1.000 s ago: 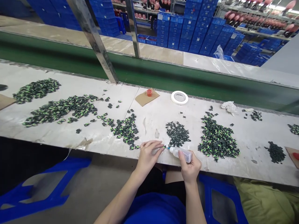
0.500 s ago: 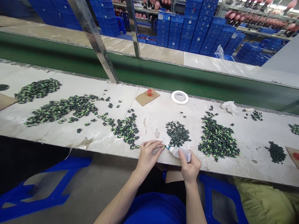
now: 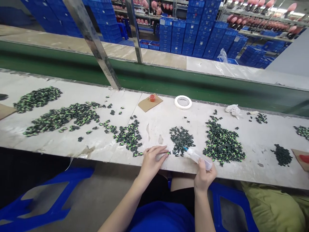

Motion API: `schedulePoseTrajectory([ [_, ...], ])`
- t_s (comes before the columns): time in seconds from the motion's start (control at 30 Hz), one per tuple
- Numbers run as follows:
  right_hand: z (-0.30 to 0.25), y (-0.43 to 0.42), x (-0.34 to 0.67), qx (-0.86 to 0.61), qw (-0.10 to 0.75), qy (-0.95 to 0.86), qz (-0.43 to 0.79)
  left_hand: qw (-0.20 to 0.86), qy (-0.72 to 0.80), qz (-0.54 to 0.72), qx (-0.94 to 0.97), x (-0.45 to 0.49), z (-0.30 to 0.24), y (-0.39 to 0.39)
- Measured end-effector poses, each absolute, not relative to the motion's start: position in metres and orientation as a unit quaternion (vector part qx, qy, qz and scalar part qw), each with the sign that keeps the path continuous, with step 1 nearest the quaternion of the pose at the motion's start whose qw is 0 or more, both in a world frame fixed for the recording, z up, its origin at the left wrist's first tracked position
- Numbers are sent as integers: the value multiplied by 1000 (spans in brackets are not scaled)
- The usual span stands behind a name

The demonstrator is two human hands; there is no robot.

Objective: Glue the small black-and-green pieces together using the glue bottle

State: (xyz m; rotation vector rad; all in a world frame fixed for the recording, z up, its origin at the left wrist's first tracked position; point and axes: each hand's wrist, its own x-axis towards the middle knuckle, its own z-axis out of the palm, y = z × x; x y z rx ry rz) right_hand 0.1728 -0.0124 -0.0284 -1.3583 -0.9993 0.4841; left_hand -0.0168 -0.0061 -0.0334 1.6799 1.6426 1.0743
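Note:
Near the table's front edge, my left hand (image 3: 154,158) pinches a small black-and-green part (image 3: 169,153) between thumb and fingertips. My right hand (image 3: 204,177) grips a translucent squeeze bottle (image 3: 196,157), tilted with its blue tip (image 3: 185,148) pointing left. The tip is apart from the pinched part and over the edge of a pile of small black pieces (image 3: 181,138). To the left of my left hand lies a heap of black-and-green parts (image 3: 129,135). A larger heap of black-and-green parts (image 3: 224,143) lies beyond the bottle on the right.
A roll of white tape (image 3: 182,102) and a piece of cardboard (image 3: 147,104) bearing a red-lidded small tub (image 3: 152,98) lie toward the back. Crumpled tissue (image 3: 233,110) sits at the right. A metal post (image 3: 96,48) rises at the table's back edge, before a green belt (image 3: 154,82).
My right hand has drawn the bottle away to the right, so its tip has left the small part. My left hand stays in place with its pinch.

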Motion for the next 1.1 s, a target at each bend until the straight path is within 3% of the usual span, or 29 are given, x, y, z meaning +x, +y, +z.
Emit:
schedulePoseTrajectory([
  [0.2,-29,1,193,-607,670,-387,184,216,652,363,629,-14,-17,18],
  [0.47,-27,10,185,-643,629,-404,168,162,659,348,647,4,-22,52],
  [0.73,-27,-8,172,-554,671,-490,-49,170,642,332,670,5,-26,52],
  [0.97,-28,-17,153,-526,648,-552,0,197,648,333,656,9,-21,54],
  [1.1,-23,-16,142,-549,590,-582,110,234,626,360,651,5,-11,41],
])
